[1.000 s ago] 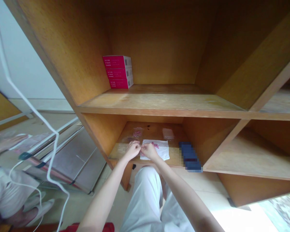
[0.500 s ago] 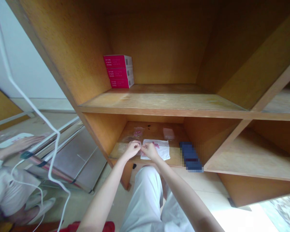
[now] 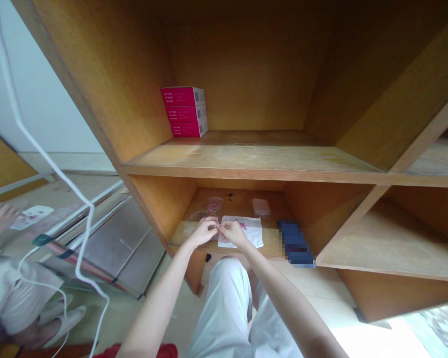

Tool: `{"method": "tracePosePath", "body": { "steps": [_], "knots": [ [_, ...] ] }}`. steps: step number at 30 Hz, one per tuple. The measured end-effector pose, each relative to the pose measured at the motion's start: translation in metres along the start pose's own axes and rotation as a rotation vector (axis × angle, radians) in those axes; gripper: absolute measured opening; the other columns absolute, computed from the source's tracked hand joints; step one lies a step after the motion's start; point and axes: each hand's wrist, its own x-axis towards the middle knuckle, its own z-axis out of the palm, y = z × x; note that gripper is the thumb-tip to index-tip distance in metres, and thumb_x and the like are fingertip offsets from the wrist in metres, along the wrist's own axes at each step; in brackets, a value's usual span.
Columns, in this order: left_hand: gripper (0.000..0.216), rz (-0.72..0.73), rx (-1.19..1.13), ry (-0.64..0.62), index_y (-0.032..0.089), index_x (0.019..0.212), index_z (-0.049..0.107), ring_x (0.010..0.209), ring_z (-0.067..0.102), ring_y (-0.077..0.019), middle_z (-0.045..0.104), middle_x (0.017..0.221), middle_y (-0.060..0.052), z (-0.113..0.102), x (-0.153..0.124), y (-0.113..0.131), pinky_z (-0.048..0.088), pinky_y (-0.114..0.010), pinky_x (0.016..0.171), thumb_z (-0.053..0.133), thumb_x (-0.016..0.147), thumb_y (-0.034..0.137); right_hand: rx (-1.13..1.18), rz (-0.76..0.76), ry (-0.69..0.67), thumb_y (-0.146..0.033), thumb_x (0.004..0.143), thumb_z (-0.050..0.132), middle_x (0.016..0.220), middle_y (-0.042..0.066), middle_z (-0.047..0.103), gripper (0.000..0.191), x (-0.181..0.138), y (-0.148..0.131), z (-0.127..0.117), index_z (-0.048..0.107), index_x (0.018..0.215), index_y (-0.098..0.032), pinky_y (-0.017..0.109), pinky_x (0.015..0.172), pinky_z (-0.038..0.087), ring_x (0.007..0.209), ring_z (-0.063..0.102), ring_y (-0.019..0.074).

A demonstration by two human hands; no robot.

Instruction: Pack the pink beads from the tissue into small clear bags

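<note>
**Lot entry: two hands pinching at a white paper square, lower shelf compartment**

From my remote station I log the contents of this view as follows.

Item 1: the left hand [image 3: 204,232] and the right hand [image 3: 233,233], both reaching into the lower compartment of a wooden shelf unit [image 3: 246,169]. Their fingertips [image 3: 217,227] meet at the left part of a white paper square [image 3: 254,233]. Each grip is pressed closed against the other, pinching something too small for me to identify.

Item 2: pink specks [image 3: 242,225] on the paper, just beside the right hand's fingers.

Item 3: a small clear bag of pink contents [image 3: 214,204], lying behind the left hand, and a second clear bag [image 3: 261,207], behind the paper and toward the right.

Item 4: a blue object [image 3: 295,243], blurred past identifying, at the front of the compartment, right of the paper and apart from it.

Item 5: three stacked magenta boxes [image 3: 184,112] against the left wall of the shelf above.

Item 6: grey flat panels [image 3: 115,243] leaning at the far left, with a white cable [image 3: 85,238] hanging in front of them.
</note>
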Motion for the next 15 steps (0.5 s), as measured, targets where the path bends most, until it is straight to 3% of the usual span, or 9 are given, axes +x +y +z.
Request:
{"method": "tracePosePath", "body": {
  "steps": [8,15],
  "knots": [
    [0.014,-0.010,0.193,0.039,0.019,0.061,0.061,0.100,0.049,-0.0188,0.060,0.101,-0.003,0.005,0.003,0.000,0.034,-0.034,0.090,0.050,0.068,0.018,-0.209,-0.046,0.005,-0.017,0.069,0.046,0.057,0.000,0.061,0.015,0.002,-0.006,-0.002,0.061,0.067,-0.016,0.018,0.049,0.040,0.048,0.055,0.0099],
    [0.012,-0.019,0.340,0.134,0.019,0.062,0.058,0.101,0.047,-0.0208,0.055,0.111,-0.001,0.006,0.001,0.012,0.032,-0.039,0.090,0.049,0.071,0.020,-0.392,-0.093,0.104,-0.013,0.069,0.044,0.058,0.002,0.061,0.015,0.002,-0.013,0.001,0.058,0.063,-0.016,0.019,0.054,0.037,0.056,0.056,0.0116]
  ]
}}
